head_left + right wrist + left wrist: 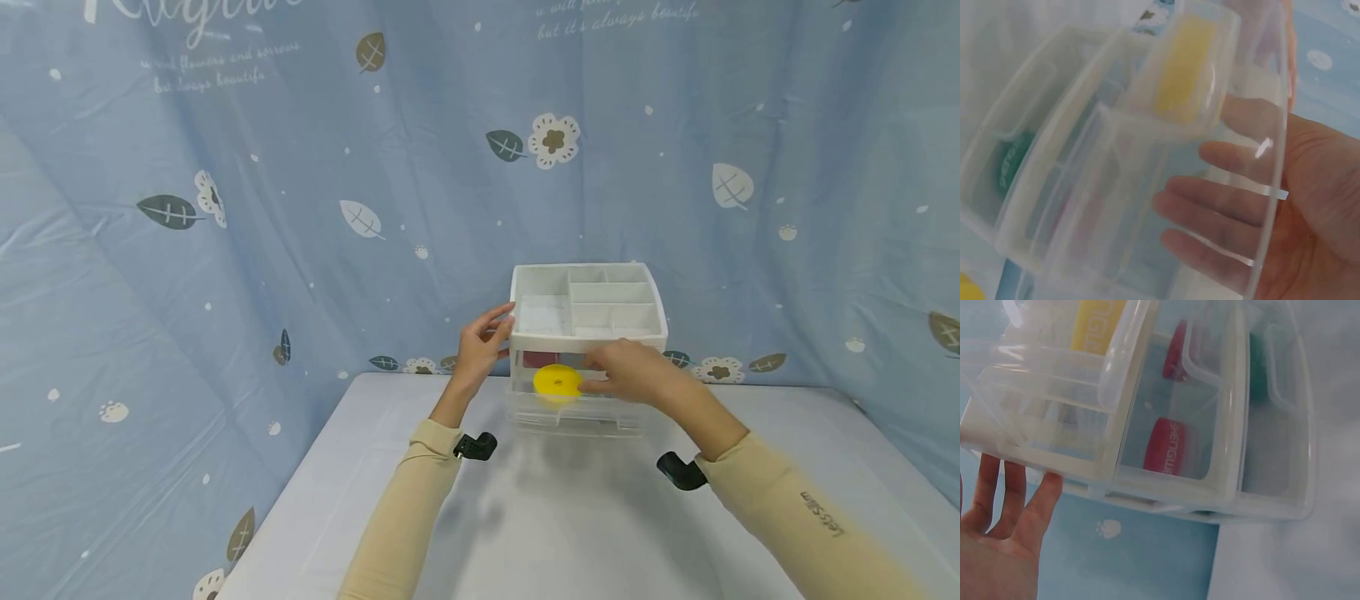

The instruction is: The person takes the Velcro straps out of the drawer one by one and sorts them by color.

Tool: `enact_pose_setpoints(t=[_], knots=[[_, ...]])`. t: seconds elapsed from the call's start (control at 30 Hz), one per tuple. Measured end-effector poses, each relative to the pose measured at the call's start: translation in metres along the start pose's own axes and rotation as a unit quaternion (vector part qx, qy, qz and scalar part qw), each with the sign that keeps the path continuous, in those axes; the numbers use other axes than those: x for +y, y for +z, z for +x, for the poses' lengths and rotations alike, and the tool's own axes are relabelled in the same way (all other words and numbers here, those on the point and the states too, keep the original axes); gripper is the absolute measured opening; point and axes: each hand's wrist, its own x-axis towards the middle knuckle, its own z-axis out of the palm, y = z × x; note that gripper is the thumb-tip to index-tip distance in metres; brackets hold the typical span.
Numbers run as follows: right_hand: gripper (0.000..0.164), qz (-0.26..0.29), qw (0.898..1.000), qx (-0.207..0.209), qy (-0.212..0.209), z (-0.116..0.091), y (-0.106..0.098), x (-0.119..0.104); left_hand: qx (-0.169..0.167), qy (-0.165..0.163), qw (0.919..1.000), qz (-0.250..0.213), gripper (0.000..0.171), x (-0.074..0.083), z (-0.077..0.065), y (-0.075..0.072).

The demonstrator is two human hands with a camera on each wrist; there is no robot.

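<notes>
A white drawer organizer (590, 343) stands at the far side of the table, its clear upper drawer (525, 408) pulled out. In that drawer a round yellow disc (557, 382) leans upright. My left hand (480, 350) rests its fingers along the organizer's left side, fingers fairly straight in the left wrist view. My right hand (637, 371) reaches in over the drawer, right of the disc. Through the clear plastic in the right wrist view, its fingers (1210, 200) look loosely extended with nothing between them, the uppermost digit close to the yellow disc (1185, 69).
Lower drawers hold red round pieces (1166, 447) and a green one (1013, 162). The organizer's top has a divided tray (543, 312). A white cloth covers the table (420, 467). Behind hangs a blue patterned curtain (420, 167). Dark cameras (477, 447) are strapped to both wrists.
</notes>
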Motion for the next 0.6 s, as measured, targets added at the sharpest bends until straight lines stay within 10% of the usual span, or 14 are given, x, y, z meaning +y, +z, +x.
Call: enact_pose_setpoints(t=[0.6], knots=[[0.037,0.002,0.999,0.003,-0.045,0.026,0.012,-0.029,0.002,0.003,1.0000,-0.001,0.043,-0.001,0.001,-0.001]])
